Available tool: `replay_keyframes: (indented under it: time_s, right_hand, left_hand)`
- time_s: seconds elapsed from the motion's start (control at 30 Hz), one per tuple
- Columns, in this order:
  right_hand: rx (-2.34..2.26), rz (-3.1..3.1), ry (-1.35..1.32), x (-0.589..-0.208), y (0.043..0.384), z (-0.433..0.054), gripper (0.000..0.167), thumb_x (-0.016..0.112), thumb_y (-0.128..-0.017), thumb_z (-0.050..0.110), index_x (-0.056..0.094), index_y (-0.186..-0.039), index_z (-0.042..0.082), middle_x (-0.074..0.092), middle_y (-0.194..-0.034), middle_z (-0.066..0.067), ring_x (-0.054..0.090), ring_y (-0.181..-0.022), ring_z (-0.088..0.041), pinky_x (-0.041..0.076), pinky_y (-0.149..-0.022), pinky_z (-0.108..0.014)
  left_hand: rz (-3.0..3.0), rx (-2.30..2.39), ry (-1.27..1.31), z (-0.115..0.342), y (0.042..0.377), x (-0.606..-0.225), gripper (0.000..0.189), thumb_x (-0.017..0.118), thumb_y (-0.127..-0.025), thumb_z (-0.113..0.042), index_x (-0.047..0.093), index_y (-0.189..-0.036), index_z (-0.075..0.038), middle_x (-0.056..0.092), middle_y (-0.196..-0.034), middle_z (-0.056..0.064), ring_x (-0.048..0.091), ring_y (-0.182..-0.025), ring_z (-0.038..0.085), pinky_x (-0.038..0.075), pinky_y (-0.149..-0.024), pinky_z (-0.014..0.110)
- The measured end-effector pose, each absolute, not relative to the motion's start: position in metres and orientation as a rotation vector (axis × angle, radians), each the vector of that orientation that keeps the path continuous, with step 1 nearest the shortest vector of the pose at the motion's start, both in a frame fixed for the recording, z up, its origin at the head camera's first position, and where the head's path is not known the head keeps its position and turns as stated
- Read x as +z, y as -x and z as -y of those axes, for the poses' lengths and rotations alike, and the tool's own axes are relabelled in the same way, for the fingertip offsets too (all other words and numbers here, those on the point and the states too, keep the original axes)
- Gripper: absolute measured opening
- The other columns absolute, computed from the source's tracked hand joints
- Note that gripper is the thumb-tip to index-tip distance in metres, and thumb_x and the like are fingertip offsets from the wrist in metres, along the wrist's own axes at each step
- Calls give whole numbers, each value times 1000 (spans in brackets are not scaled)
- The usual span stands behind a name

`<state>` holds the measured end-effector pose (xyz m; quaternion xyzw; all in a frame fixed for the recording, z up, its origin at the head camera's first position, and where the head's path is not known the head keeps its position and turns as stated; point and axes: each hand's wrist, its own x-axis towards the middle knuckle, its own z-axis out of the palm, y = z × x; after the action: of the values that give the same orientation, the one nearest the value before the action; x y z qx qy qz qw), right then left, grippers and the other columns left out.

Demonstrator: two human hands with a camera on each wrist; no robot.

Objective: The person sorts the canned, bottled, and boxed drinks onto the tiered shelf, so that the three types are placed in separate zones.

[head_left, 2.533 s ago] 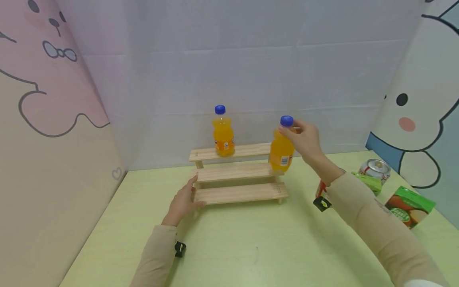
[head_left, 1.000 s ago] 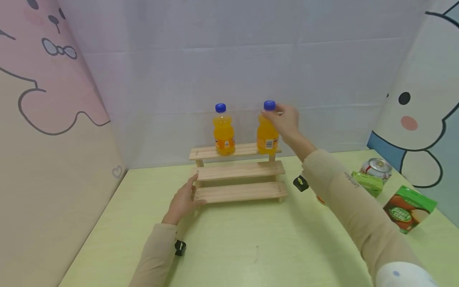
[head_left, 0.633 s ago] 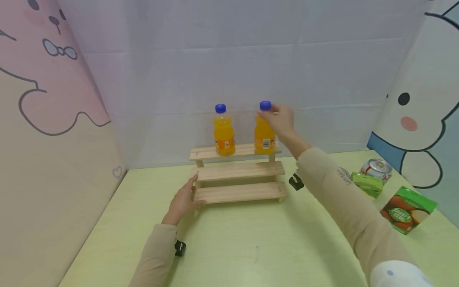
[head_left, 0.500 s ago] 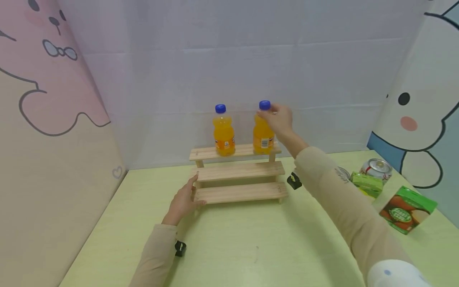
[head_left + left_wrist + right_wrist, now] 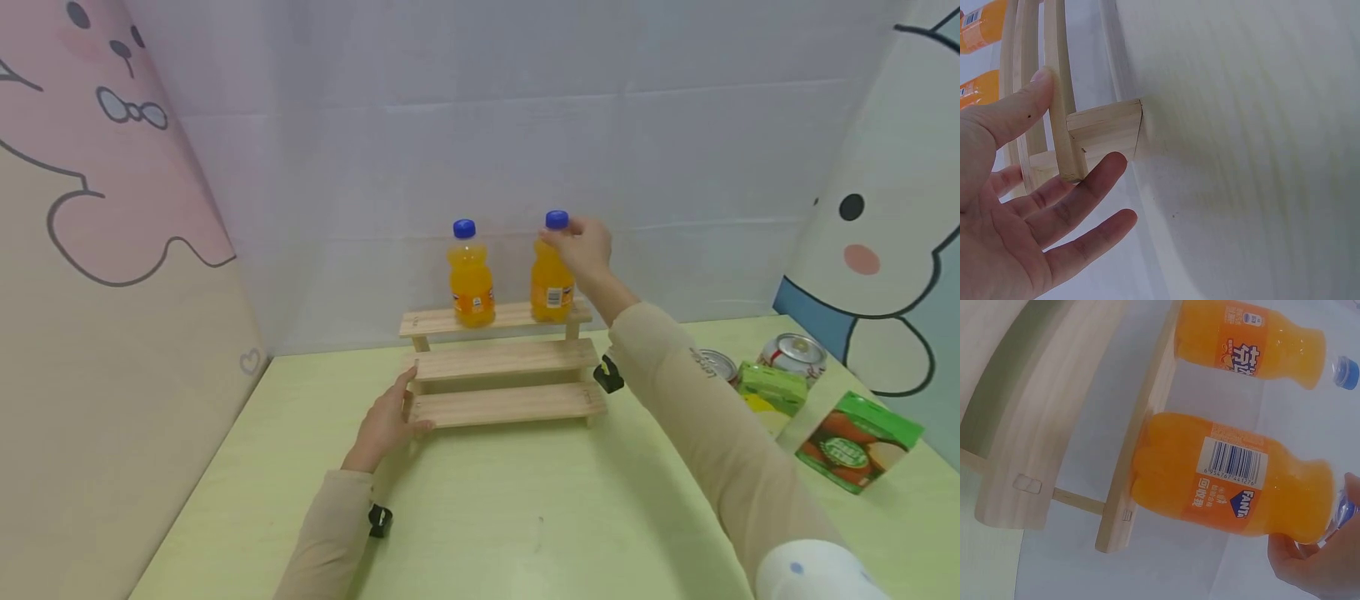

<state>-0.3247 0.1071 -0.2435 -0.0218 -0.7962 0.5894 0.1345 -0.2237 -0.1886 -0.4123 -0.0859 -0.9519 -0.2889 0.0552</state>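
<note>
A creased pale backdrop (image 5: 420, 150) rises behind the yellow-green table (image 5: 480, 517), flanked by cartoon-printed panels (image 5: 142, 350).

Indoor booth (image 5: 487, 150) — cartoon-printed walls (image 5: 142, 200)

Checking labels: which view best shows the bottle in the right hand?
Right wrist: the bottle is large, its barcode clear. The head view shows it smaller, partly hidden by the right hand; the left wrist, only its lower part.

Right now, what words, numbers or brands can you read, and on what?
"FANTA": bottle in the right hand.
"回收我": same bottle.
"6 954767 441276": same bottle's barcode.
"芬达": other bottle.
Too blurred or small to read: right sleeve lettering, front green carton lettering, bottle labels' fine print.
</note>
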Motion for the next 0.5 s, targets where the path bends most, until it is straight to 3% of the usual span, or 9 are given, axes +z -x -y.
replay_keyframes:
  time_s: [0.5]
  right_hand:
    - [1715, 2326, 55, -242, 326, -93, 47, 65, -85, 30, 55, -124, 6, 53, -127, -10, 47, -117, -24, 37, -97, -36]
  left_hand:
    - [2896, -888, 229, 188, 223, -411, 91, 79, -70, -21, 25, -143, -10, 55, -115, 21, 47, -64, 18, 41, -58, 32]
